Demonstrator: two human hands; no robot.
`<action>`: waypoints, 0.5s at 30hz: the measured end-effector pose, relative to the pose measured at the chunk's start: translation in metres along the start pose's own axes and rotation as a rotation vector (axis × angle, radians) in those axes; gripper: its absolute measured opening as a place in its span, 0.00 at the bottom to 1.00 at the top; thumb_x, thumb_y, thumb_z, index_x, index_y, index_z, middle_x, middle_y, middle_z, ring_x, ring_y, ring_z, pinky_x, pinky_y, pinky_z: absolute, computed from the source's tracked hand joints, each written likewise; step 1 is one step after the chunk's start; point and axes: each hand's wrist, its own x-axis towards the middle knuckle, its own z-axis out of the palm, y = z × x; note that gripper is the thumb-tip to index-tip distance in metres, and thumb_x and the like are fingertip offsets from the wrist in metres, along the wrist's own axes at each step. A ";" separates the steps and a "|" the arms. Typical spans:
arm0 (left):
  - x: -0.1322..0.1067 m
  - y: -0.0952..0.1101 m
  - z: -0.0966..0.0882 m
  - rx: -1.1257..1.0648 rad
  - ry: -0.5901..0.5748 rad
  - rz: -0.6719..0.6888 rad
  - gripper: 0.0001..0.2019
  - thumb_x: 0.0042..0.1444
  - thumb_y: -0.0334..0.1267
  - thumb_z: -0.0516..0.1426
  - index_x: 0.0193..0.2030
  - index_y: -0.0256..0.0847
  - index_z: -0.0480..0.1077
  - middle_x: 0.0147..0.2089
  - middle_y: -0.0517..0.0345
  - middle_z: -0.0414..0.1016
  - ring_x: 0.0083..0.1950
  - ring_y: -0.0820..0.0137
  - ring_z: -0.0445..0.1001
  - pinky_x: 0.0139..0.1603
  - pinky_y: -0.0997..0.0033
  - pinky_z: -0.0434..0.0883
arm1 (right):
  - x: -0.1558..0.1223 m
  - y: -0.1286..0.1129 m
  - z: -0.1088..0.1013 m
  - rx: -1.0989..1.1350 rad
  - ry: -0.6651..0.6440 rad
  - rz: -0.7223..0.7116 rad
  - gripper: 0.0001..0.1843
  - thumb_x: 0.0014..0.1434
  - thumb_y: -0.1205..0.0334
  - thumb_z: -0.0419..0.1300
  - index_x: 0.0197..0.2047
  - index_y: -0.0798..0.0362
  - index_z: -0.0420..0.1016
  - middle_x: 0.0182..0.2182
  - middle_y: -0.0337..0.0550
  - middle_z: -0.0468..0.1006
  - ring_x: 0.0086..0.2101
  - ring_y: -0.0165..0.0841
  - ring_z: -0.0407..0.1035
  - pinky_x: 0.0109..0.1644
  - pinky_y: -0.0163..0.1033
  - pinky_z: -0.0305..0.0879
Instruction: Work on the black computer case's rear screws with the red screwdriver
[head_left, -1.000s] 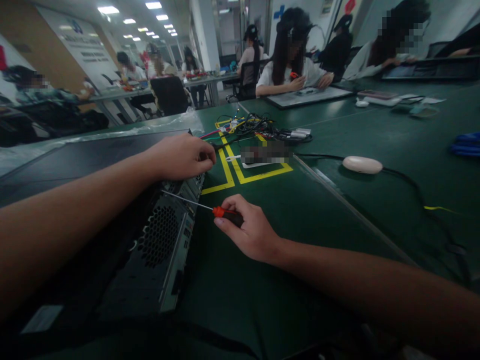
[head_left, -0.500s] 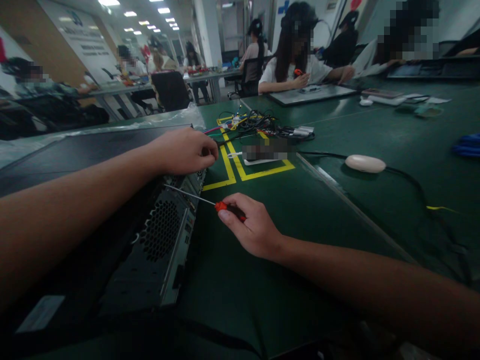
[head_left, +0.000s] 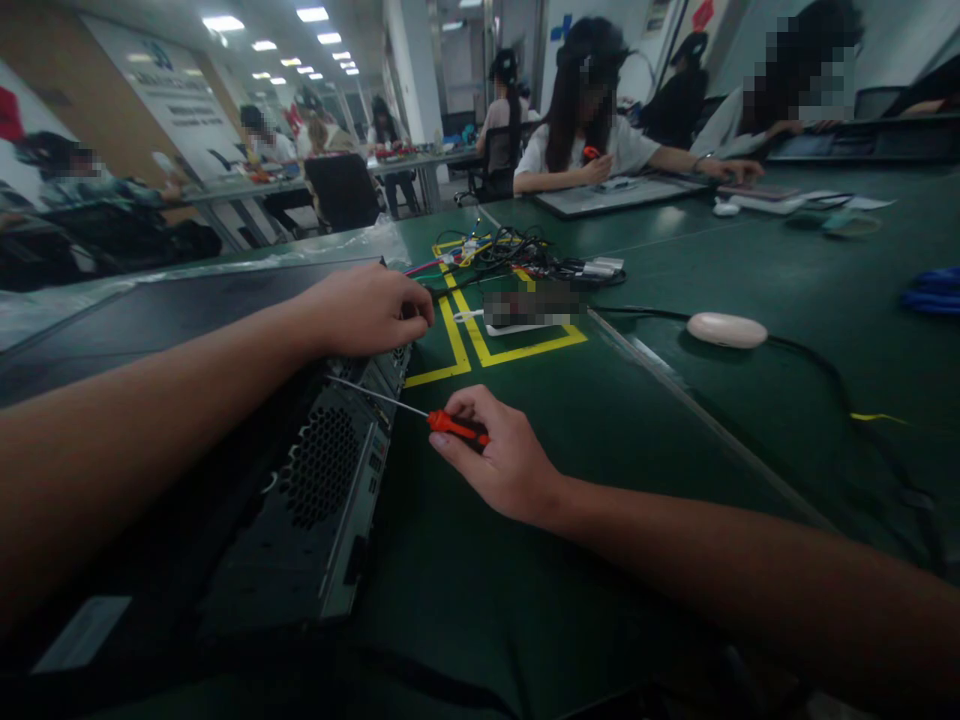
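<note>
A black desktop computer case [head_left: 247, 560] lies on its side at the left, its rear panel with a honeycomb vent [head_left: 322, 465] turned to the right. My right hand [head_left: 504, 452] grips a screwdriver [head_left: 459, 428] by its red and black handle. The thin metal shaft points left, and its tip meets the rear panel near the upper edge. My left hand [head_left: 371, 308] rests over the far end of the case with its fingers curled. Whatever is inside those fingers, if anything, is hidden.
Beyond the case lies a tangle of cables [head_left: 525, 252] by yellow tape [head_left: 525, 352] on the green table [head_left: 600, 420]. A pale oval piece [head_left: 726, 330] sits on a black cord. Across the table, a person [head_left: 592, 130] works over a flat grey panel [head_left: 600, 200].
The screwdriver handle has turned in my right hand, with more of its red side showing, and my thumb has shifted lower. My left hand keeps its place on the case.
</note>
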 end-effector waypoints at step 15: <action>0.000 -0.003 0.004 0.026 0.029 0.041 0.21 0.62 0.51 0.52 0.49 0.49 0.83 0.42 0.53 0.86 0.40 0.63 0.80 0.46 0.62 0.72 | 0.001 0.000 -0.002 -0.010 0.003 -0.008 0.09 0.68 0.55 0.64 0.47 0.50 0.72 0.41 0.42 0.80 0.38 0.34 0.72 0.46 0.42 0.68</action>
